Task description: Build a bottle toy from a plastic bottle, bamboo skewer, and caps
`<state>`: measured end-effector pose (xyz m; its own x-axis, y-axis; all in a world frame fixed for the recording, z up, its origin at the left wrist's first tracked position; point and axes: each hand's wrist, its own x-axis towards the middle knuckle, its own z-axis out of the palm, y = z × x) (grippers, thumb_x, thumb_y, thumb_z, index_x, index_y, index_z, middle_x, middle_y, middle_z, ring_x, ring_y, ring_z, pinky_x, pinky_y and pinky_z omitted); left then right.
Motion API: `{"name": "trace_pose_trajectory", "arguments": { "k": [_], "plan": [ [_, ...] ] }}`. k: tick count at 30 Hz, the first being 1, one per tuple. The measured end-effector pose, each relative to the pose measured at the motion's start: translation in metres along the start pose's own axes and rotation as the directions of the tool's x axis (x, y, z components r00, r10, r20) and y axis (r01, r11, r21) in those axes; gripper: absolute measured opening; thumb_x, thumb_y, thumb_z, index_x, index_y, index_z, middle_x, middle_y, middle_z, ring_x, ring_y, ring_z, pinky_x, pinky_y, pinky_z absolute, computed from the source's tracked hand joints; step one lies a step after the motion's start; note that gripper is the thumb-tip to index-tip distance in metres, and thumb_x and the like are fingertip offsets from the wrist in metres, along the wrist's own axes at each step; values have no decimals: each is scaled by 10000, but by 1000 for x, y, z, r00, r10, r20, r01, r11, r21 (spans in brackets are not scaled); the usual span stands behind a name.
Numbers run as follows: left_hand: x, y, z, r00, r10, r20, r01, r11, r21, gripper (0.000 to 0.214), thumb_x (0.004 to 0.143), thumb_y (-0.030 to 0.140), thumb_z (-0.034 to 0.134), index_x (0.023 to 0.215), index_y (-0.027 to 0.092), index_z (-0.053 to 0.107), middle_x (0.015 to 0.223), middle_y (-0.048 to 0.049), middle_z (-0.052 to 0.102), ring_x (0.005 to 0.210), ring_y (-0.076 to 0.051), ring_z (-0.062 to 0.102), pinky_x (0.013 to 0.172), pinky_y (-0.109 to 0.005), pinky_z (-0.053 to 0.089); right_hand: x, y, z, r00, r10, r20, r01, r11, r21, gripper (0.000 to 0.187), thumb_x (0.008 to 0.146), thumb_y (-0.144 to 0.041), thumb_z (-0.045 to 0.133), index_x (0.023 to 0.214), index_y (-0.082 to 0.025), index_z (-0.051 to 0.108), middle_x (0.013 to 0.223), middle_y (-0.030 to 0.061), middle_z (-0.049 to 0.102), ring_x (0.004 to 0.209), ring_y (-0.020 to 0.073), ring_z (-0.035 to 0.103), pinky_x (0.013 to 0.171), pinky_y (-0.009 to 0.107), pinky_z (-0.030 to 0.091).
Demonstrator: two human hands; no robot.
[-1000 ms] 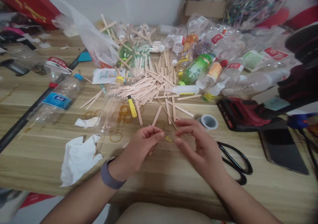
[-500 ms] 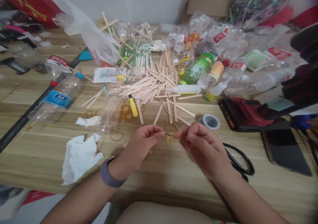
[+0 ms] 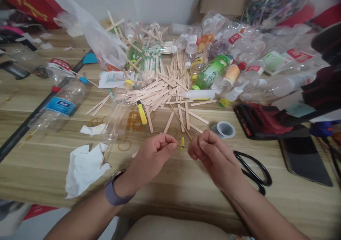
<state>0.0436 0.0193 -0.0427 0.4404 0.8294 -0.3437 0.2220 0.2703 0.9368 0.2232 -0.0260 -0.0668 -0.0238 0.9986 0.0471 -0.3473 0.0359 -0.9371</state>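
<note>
Between my two hands, a small yellow disc point(image 3: 182, 143) that looks like a bottle cap hangs edge-on, with a thin dark wire point(image 3: 185, 147) running through or against it; I cannot tell which. My left hand point(image 3: 154, 156), with a watch on its wrist, pinches the wire on the left side of the disc. On the right side, my right hand point(image 3: 213, 156) is closed, its thumb and fingers gripping the wire's other part. A small round spool point(image 3: 225, 130) stands just beyond my right hand. Black-handled scissors point(image 3: 255, 172) lie to the right, partly hidden.
Wooden craft sticks point(image 3: 157, 92) are heaped mid-table beside a yellow-handled screwdriver point(image 3: 142, 113). Rubber bands point(image 3: 135, 121) and torn white paper point(image 3: 84, 169) lie leftward. Plastic bottles point(image 3: 213, 71) crowd the back right. A red-black power tool point(image 3: 266, 121) and a phone point(image 3: 305, 158) sit at right.
The yellow disc has turned from hanging low to standing edge-on between my hands. My right hand's fingers have curled in tighter; my left hand has barely moved.
</note>
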Motion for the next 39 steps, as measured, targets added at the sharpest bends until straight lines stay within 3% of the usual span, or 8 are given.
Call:
{"name": "trace_pose_trajectory", "arguments": {
  "k": [14,26,33,39],
  "plan": [
    [-2,4,-3,1000,-4,22,4,1000,1,231,853,413,599,825,184,614,582,71,401,519,-87,292,491,-238,235,-2,-14,4,984,-159,78,176,924,-340,254,1041,-162,374,797,-220,418,719,-36,480,662,125,455,610,275,367],
    [5,4,1,996,-90,22,91,995,-38,254,788,428,637,817,176,619,592,71,425,507,-79,292,468,-234,209,2,-8,-3,979,-195,56,200,891,-408,237,1054,-186,379,828,-226,439,754,-30,503,694,131,482,645,280,391],
    [6,1,1,976,-204,80,215,963,-162,358,747,515,697,803,183,576,572,97,382,478,-56,253,436,-212,184,1,-6,3,955,-297,-4,265,860,-435,207,1040,-181,420,845,-221,477,805,-2,558,771,148,569,731,294,457],
    [6,1,1,958,-231,170,280,879,-385,393,714,506,744,759,205,496,485,130,285,453,-49,181,425,-209,123,0,-5,4,960,-280,-27,243,874,-421,191,1038,-223,465,852,-227,513,842,1,579,832,157,609,792,293,494]
  ]
}}
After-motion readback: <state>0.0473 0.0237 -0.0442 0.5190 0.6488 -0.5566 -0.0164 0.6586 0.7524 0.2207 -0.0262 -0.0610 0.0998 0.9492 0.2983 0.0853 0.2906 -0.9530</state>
